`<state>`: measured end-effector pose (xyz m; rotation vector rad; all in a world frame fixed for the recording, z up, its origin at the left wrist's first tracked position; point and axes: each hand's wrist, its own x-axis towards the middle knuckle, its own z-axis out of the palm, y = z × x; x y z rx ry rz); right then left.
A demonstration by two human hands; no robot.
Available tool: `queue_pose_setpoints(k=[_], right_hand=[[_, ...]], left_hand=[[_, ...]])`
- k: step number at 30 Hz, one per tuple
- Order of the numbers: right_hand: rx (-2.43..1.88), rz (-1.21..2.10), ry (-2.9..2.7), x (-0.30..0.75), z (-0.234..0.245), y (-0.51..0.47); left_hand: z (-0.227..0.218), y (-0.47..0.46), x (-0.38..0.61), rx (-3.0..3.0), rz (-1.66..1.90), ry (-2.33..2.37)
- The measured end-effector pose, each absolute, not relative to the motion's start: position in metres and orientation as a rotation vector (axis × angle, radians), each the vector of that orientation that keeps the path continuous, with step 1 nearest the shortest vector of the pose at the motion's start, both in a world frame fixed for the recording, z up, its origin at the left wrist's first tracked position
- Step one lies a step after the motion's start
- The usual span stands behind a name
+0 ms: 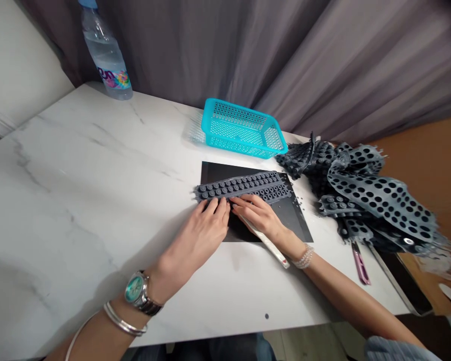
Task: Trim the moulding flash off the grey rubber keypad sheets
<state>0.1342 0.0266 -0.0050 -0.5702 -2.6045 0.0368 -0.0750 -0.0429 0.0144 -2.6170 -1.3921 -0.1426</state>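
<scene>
A dark grey rubber sheet (pixel 240 184) with rows of round studs lies on a black mat (pixel 285 220). Along its near edge, my left hand (pixel 210 223) holds it with bent fingers close together; the thumb is hidden. My right hand (pixel 261 218) is closed around a slim tool with a long whitish handle (pixel 268 244), which slants back toward me under the palm. The tool's working end is hidden by my fingers at the sheet's near edge. Small dark round bits (pixel 299 203) are scattered by the sheet's right end.
Behind the mat stands a turquoise plastic basket (pixel 244 149). A heap of perforated grey rubber sheets (pixel 383 200) lies at the right, with a pink-handled cutter (pixel 361 265) and a dark flat device (pixel 402 281) nearby. A water bottle (pixel 108 60) stands at the far left corner.
</scene>
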Motion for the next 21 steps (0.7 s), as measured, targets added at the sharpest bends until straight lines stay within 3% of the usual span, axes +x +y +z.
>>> queue_pose_setpoints(k=[6,13,21], right_hand=[[-0.448,-0.053,-2.734,0.131,0.01,0.031],[-0.429,0.107,-2.718,0.126,0.006,0.036],[-1.243,0.473,-1.682,0.153,-0.002,0.043]], left_hand=[[0.014,-0.042,-0.075,-2.629,-0.161,-1.396],[0.007,-0.043,-0.075,-2.647,-0.181,-1.406],[0.006,-0.044,-0.074,-2.67,-0.165,-1.417]])
